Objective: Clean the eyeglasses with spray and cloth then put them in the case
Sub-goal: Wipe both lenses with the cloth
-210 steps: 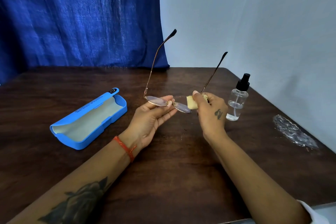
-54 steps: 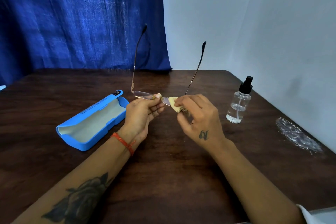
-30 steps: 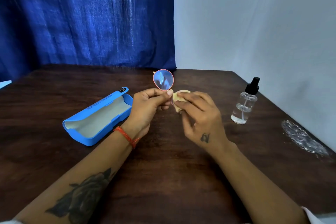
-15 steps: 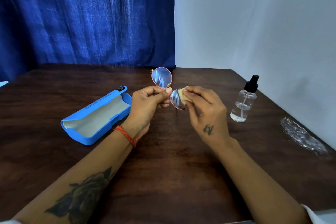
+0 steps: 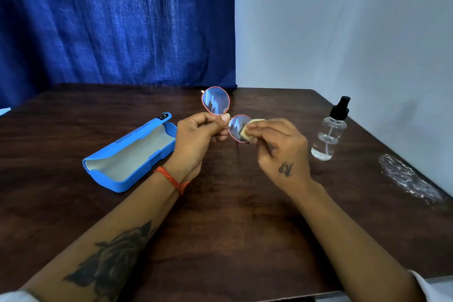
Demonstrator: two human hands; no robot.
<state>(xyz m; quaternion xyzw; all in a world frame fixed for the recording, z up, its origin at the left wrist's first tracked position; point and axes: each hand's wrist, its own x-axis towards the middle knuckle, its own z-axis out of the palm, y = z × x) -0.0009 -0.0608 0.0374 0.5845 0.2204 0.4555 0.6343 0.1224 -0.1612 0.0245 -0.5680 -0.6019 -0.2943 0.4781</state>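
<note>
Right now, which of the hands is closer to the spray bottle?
The right hand. It is wiping a lens with the cloth, with the spray bottle standing just to its right. The left hand holds the eyeglasses farther away, beside the open blue case.

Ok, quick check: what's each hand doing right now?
Left hand: closed, pinching the eyeglasses at the bridge, held above the table.
Right hand: closed on the cloth, pressing it against the nearer lens.
</note>
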